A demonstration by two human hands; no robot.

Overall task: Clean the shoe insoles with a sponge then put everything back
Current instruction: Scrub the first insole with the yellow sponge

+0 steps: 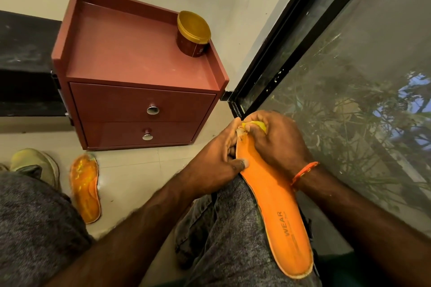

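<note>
Tiled floor (130, 170), pale, bounded by a plain wall and, on the right, a dark-framed glass pane (349, 77) with foliage behind it. Against the wall: a red-brown two-drawer cabinet (140, 72); at the back right corner of its top, a jar with a gold lid (193, 32). On the floor in front of the cabinet's lower left corner: second insole (85, 187), orange, lying flat with its mottled face up, long axis running roughly from the cabinet toward the person; beside it, at the left edge of view, an olive shoe (35, 165), only partly seen. Principal item: orange insole (272, 205), printed face up, resting along the person's right thigh, presumably so the leg backs it against pressure. Long axis runs diagonally; heel end nearest the person, toe end pointing away toward the base of the glass pane. Left hand (217, 165): closed on the insole's forepart, thumb across the top face, fingers curled beneath the edge, evidently to steady it. Right hand (277, 142): curled tightly around a yellow sponge (255, 125), mostly hidden, pressed at the toe end. An orange thread band (304, 172) circles the right wrist.
</note>
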